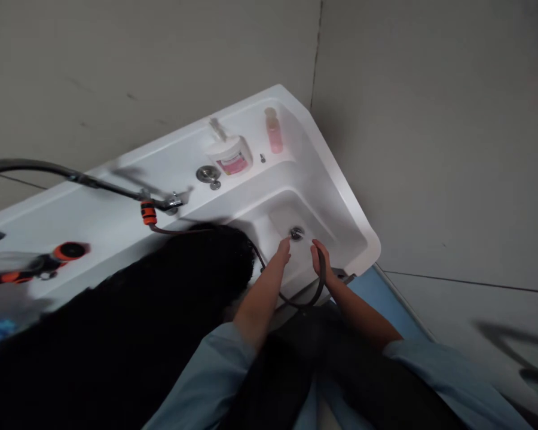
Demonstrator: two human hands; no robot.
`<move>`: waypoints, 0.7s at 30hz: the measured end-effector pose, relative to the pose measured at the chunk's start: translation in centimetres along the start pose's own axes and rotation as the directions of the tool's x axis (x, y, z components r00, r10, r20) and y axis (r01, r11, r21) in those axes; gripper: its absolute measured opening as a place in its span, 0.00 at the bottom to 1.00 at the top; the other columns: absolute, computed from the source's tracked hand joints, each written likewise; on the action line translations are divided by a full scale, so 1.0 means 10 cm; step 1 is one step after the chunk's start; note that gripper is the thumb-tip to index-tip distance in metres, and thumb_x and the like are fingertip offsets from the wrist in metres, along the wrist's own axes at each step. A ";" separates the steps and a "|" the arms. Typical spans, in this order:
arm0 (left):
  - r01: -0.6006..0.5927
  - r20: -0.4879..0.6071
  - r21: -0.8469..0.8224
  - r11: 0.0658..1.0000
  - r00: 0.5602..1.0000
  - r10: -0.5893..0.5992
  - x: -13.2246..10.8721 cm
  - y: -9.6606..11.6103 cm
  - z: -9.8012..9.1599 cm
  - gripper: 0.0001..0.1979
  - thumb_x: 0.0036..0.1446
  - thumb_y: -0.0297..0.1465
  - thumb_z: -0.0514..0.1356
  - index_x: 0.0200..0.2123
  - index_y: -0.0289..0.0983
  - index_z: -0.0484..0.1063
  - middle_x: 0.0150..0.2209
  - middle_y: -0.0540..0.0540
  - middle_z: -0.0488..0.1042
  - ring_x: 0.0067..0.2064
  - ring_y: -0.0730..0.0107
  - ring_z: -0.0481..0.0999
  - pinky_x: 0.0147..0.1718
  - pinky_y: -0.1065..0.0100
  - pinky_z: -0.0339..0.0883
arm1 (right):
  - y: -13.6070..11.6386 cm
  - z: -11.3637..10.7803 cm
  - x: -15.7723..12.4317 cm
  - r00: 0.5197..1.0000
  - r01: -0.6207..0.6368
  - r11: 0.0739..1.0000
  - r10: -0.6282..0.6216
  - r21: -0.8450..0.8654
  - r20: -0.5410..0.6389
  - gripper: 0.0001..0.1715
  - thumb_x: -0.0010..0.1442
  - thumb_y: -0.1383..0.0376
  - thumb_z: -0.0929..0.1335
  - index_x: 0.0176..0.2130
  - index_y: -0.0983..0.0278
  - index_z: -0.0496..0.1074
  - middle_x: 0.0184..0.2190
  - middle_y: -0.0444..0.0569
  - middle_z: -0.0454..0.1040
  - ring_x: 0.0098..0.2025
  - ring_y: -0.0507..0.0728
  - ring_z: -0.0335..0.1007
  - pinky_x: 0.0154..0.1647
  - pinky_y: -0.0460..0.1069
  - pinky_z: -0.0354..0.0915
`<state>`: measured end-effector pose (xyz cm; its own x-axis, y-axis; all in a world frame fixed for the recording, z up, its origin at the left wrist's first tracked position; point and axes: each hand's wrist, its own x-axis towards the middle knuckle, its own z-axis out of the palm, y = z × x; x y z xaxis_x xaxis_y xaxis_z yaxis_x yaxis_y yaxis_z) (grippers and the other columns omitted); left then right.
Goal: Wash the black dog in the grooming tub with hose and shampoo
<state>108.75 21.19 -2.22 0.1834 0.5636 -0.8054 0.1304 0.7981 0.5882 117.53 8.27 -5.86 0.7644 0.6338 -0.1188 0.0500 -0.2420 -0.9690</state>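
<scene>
Head view: right hand (319, 255) curled around dark rubber hose (316, 292), which loops over white moulded tub (341, 197) front rim. Left hand (283, 249) open, fingertips beside round chrome drain (296, 233). Recommend a firm hose grip, nozzle aimed at drain, clear of black furry mass (161, 298).

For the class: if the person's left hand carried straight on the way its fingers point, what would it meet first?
Most likely the metal drain in the basin; the left hand points up-right at it, fingertips just short, though depth is unclear.
</scene>
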 end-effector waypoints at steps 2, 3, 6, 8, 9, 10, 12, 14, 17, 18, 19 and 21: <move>0.057 -0.055 -0.036 0.998 0.997 -0.059 -0.07 -0.04 -0.20 0.11 0.60 0.35 0.68 0.42 0.40 0.71 0.46 0.38 0.76 0.57 0.51 0.72 0.53 0.57 0.66 | -0.08 0.09 -0.06 0.998 -0.033 0.999 0.033 -0.004 0.061 0.38 0.63 0.40 0.67 0.52 0.67 0.83 0.53 0.67 0.83 0.56 0.72 0.81 0.66 0.70 0.72; 0.075 -0.059 -0.070 0.995 0.995 -0.080 -0.14 -0.07 -0.33 0.08 0.61 0.35 0.66 0.41 0.39 0.72 0.44 0.38 0.76 0.55 0.52 0.74 0.52 0.58 0.67 | -0.14 0.19 -0.12 0.990 -0.032 0.999 0.031 0.003 0.134 0.37 0.63 0.41 0.67 0.52 0.67 0.83 0.52 0.65 0.84 0.55 0.71 0.82 0.64 0.70 0.74; 0.023 -0.037 -0.250 0.968 0.999 -0.034 -0.45 -0.19 -0.87 0.06 0.61 0.33 0.65 0.36 0.37 0.73 0.37 0.41 0.77 0.45 0.59 0.77 0.48 0.63 0.69 | -0.40 0.64 -0.41 0.861 0.071 0.993 -0.109 0.095 0.496 0.31 0.65 0.44 0.67 0.50 0.62 0.85 0.51 0.58 0.86 0.55 0.69 0.83 0.64 0.66 0.76; -0.109 -0.122 -0.401 0.910 0.990 0.065 -0.74 -0.30 -1.35 0.07 0.59 0.33 0.66 0.34 0.37 0.73 0.35 0.42 0.78 0.41 0.62 0.78 0.46 0.65 0.70 | -0.58 0.99 -0.63 0.655 0.146 0.969 -0.247 0.201 0.715 0.29 0.66 0.44 0.68 0.51 0.59 0.85 0.52 0.55 0.86 0.55 0.67 0.84 0.64 0.63 0.76; -0.189 -0.204 -0.458 0.869 0.973 0.104 -0.91 -0.36 -1.61 0.07 0.58 0.34 0.67 0.34 0.36 0.73 0.36 0.41 0.79 0.42 0.62 0.79 0.46 0.65 0.71 | -0.68 1.18 -0.73 0.559 0.163 0.958 -0.286 0.236 0.778 0.29 0.67 0.43 0.68 0.52 0.59 0.85 0.51 0.54 0.87 0.55 0.67 0.84 0.63 0.62 0.76; -0.268 -0.300 -0.492 0.829 0.945 0.127 -1.10 -0.43 -1.87 0.08 0.58 0.34 0.67 0.35 0.36 0.75 0.39 0.40 0.81 0.43 0.61 0.80 0.46 0.64 0.72 | -0.79 1.39 -0.82 0.502 0.174 0.954 -0.300 0.244 0.811 0.30 0.68 0.42 0.68 0.52 0.59 0.85 0.51 0.55 0.87 0.54 0.67 0.84 0.63 0.63 0.76; -0.390 -0.480 -0.494 0.777 0.867 0.131 -1.52 -0.61 -2.33 0.10 0.58 0.37 0.67 0.40 0.36 0.77 0.48 0.36 0.83 0.50 0.56 0.82 0.48 0.61 0.73 | -1.05 1.84 -1.05 0.504 0.209 0.957 -0.283 0.202 0.816 0.34 0.70 0.41 0.66 0.53 0.63 0.83 0.51 0.59 0.86 0.55 0.69 0.83 0.64 0.65 0.75; -0.473 -0.609 -0.436 0.766 0.781 0.135 -1.94 -0.84 -2.67 0.15 0.55 0.41 0.68 0.40 0.36 0.78 0.54 0.32 0.82 0.56 0.50 0.81 0.52 0.57 0.74 | -1.36 2.32 -1.42 0.524 0.273 0.943 -0.312 0.190 0.793 0.36 0.72 0.43 0.64 0.57 0.67 0.81 0.57 0.64 0.84 0.61 0.71 0.80 0.68 0.66 0.72; -0.572 -0.737 -0.258 0.779 0.638 0.224 -2.49 -1.21 -2.94 0.25 0.47 0.50 0.71 0.39 0.36 0.78 0.51 0.31 0.83 0.57 0.44 0.81 0.57 0.50 0.73 | -1.83 2.95 -2.14 0.301 0.412 0.821 -0.531 0.394 0.792 0.33 0.72 0.51 0.67 0.67 0.66 0.76 0.68 0.60 0.75 0.72 0.67 0.71 0.76 0.64 0.63; -0.602 -0.779 -0.179 0.778 0.569 0.262 -2.65 -1.33 -3.00 0.27 0.46 0.52 0.71 0.41 0.37 0.78 0.50 0.33 0.83 0.56 0.44 0.81 0.59 0.49 0.73 | -1.95 3.10 -2.32 0.182 0.448 0.754 -0.603 0.480 0.777 0.31 0.71 0.54 0.68 0.68 0.63 0.76 0.70 0.57 0.74 0.73 0.65 0.69 0.78 0.63 0.61; -0.630 -0.825 -0.107 0.769 0.488 0.285 -2.78 -1.44 -3.06 0.30 0.45 0.54 0.71 0.43 0.38 0.77 0.49 0.35 0.83 0.55 0.45 0.82 0.60 0.49 0.73 | -2.04 3.22 -2.43 0.087 0.478 0.693 -0.648 0.539 0.757 0.29 0.70 0.56 0.70 0.67 0.60 0.77 0.70 0.54 0.75 0.74 0.64 0.68 0.79 0.63 0.59; -0.677 -0.910 -0.028 0.736 0.322 0.262 -3.00 -1.59 -3.17 0.32 0.46 0.55 0.72 0.48 0.41 0.75 0.52 0.37 0.82 0.56 0.48 0.81 0.60 0.49 0.74 | -2.12 3.33 -2.33 0.069 0.544 0.662 -0.647 0.515 0.759 0.24 0.66 0.60 0.72 0.60 0.58 0.82 0.66 0.51 0.79 0.72 0.64 0.71 0.79 0.64 0.60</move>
<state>70.27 -1.68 10.28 -0.7933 0.5841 -0.1719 -0.0553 0.2119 0.9757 77.24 23.11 10.24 -0.4680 0.7581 0.4541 0.1178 0.5628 -0.8181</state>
